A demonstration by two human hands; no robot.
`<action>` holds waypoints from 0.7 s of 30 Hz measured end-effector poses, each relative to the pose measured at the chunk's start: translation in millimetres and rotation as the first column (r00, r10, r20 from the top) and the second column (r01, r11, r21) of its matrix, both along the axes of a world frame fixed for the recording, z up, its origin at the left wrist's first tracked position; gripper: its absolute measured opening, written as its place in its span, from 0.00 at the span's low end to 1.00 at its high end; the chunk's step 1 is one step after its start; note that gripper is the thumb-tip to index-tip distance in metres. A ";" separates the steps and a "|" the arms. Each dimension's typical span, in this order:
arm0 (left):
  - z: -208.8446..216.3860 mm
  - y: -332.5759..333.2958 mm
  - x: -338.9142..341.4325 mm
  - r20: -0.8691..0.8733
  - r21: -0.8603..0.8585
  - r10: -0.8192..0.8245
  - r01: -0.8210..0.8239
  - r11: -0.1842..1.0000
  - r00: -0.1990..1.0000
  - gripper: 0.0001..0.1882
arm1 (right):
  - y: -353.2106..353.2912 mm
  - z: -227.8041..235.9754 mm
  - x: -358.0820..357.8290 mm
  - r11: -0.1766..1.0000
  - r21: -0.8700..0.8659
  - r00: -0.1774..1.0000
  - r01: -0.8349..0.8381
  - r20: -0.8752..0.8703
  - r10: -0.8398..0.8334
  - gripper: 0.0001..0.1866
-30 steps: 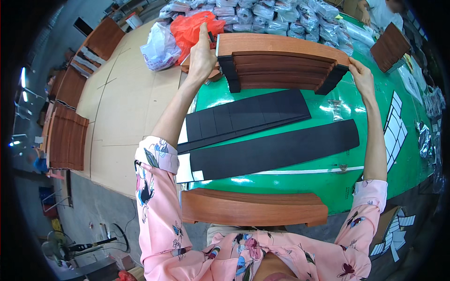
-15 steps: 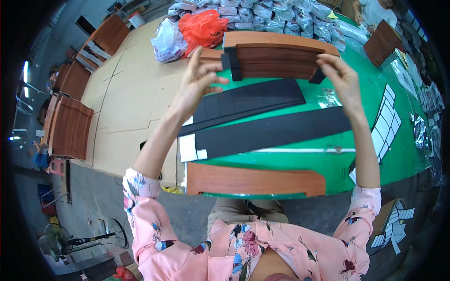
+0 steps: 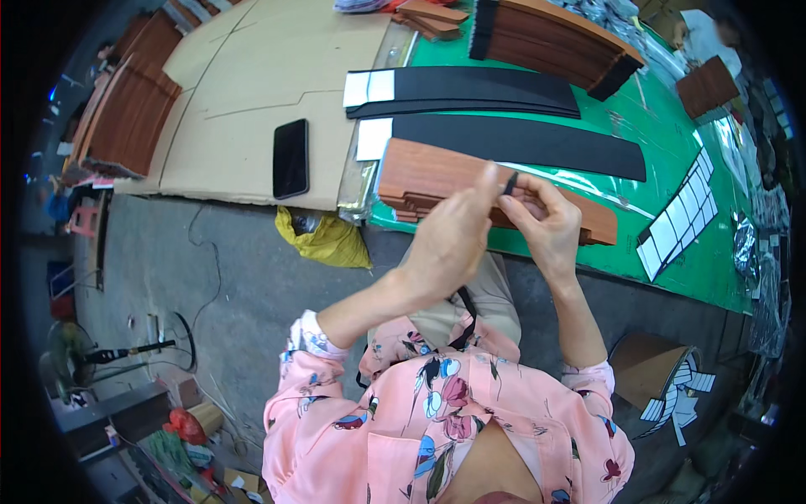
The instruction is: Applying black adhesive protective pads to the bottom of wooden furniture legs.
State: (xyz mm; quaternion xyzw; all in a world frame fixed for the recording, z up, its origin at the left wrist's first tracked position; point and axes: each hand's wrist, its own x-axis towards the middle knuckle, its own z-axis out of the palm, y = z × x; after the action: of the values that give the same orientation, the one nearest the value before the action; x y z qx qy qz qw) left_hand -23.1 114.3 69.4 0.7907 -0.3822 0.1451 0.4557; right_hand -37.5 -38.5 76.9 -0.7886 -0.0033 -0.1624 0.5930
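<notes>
My right hand (image 3: 547,223) pinches a small black piece (image 3: 510,183) between thumb and fingers. Close beside it is my left hand (image 3: 449,244), curled, its back towards me; what its fingers hold, if anything, is hidden. Both hands are over a stack of reddish-brown wooden boards (image 3: 428,168) along the table's near edge. Behind that stack lie two black sheet strips (image 3: 520,144) (image 3: 487,88), each with a white patch at its left end. Farther back stands a bundle of brown boards (image 3: 546,46) with black pieces at both ends.
A black phone (image 3: 290,160) lies on cardboard (image 3: 243,101) at the left. Stacked brown boards (image 3: 134,126) stand beyond it. White rectangular pieces (image 3: 682,214) lie on the green tabletop (image 3: 697,269) at the right. A yellow bag (image 3: 323,239) is below the edge. Another person (image 3: 709,38) is at the far right.
Both hands have come back from the far bundle of boards to the near stack and are now close together. The view has shifted, and the phone now shows. The black piece is now in my right hand.
</notes>
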 end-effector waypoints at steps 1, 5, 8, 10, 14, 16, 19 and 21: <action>-5.6 2.5 -6.9 0.092 0.013 0.014 -0.015 1.000 0.996 0.39 | 2.3 -5.7 -6.5 0.998 0.054 1.000 0.008 0.007 -0.008 0.13; -6.7 28.3 -34.5 -0.463 -0.351 -0.223 0.054 0.935 0.858 0.41 | 7.0 -10.8 -26.4 0.989 -0.077 0.992 -0.126 -0.024 0.124 0.12; -9.0 53.3 -39.9 -0.769 -0.576 -0.505 -0.080 0.814 0.392 0.38 | 9.9 -7.9 -35.2 0.920 -0.273 0.958 -0.281 -0.030 0.284 0.13; -13.2 63.0 -39.7 -0.636 -0.272 -0.260 0.104 0.957 0.726 0.33 | 14.4 -5.3 -39.6 0.872 -0.368 0.936 -0.324 0.010 0.352 0.12; -20.7 79.0 -26.8 -0.013 0.004 0.128 -0.128 0.992 0.992 0.14 | -6.8 11.3 -44.6 0.854 -0.508 0.981 -0.111 0.082 0.176 0.12; -20.9 100.8 -19.7 -0.210 0.009 0.352 -0.359 0.933 0.912 0.11 | -42.7 6.5 -45.8 0.916 -0.396 0.994 0.069 0.105 -0.029 0.12; -39.4 120.8 -3.4 -0.327 0.038 0.458 -0.472 0.881 0.827 0.14 | -100.4 6.0 -60.7 0.949 0.042 0.950 0.312 -0.035 -0.310 0.16; -47.1 121.6 6.1 -0.391 -0.002 0.428 -0.465 0.885 0.815 0.17 | -124.4 -4.3 -67.9 0.908 0.080 0.910 0.411 -0.090 -0.404 0.19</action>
State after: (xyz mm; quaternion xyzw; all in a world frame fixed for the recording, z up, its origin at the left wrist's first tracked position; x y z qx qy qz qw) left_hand -16.9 235.9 22.3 0.8478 -0.0829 0.1106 0.5120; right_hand -105.4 -162.9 72.6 -0.7475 0.1905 -0.2542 0.5834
